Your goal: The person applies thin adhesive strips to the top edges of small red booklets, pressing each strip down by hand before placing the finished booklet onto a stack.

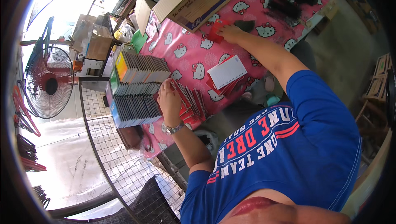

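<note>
The left hand (169, 99) lay, fingers bent, over the left end of a fanned row of red spiral notebooks (190, 100), which spread to its right on the pink counter (185, 65); a row of blue notebooks (136, 109) stood just to its left. Whether it gripped any could not be told. The right hand (230, 32) reached across the counter, its fingers extended onto a flat red piece (215, 31) beside the cardboard box (198, 5); its hold was unclear.
</note>
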A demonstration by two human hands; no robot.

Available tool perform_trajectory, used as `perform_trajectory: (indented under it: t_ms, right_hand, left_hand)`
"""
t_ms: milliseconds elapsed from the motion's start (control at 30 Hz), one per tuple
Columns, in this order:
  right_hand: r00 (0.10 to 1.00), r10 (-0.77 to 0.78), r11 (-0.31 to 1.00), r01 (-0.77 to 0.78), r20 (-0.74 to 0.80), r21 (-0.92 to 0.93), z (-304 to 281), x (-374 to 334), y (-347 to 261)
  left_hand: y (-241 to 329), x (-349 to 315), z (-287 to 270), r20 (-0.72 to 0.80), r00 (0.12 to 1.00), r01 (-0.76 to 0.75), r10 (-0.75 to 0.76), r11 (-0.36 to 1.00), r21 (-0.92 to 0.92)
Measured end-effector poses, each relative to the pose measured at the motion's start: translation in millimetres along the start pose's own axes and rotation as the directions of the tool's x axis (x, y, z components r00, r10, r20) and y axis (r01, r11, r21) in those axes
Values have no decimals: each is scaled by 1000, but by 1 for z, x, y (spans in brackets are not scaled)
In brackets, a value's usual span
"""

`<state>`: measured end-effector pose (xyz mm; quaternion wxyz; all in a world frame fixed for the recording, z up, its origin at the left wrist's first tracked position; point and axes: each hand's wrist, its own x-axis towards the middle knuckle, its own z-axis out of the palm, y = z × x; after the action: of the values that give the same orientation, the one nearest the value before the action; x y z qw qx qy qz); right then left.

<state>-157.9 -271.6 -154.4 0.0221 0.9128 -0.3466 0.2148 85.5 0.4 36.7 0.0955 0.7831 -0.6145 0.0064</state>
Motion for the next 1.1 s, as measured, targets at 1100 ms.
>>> perform_trajectory:
  t_ms: [1100]
  right_hand:
    - [881, 472, 828, -429, 37, -360, -97, -128, 142]
  left_hand:
    - [143, -7, 53, -76, 889, -456, 451, 887, -74]
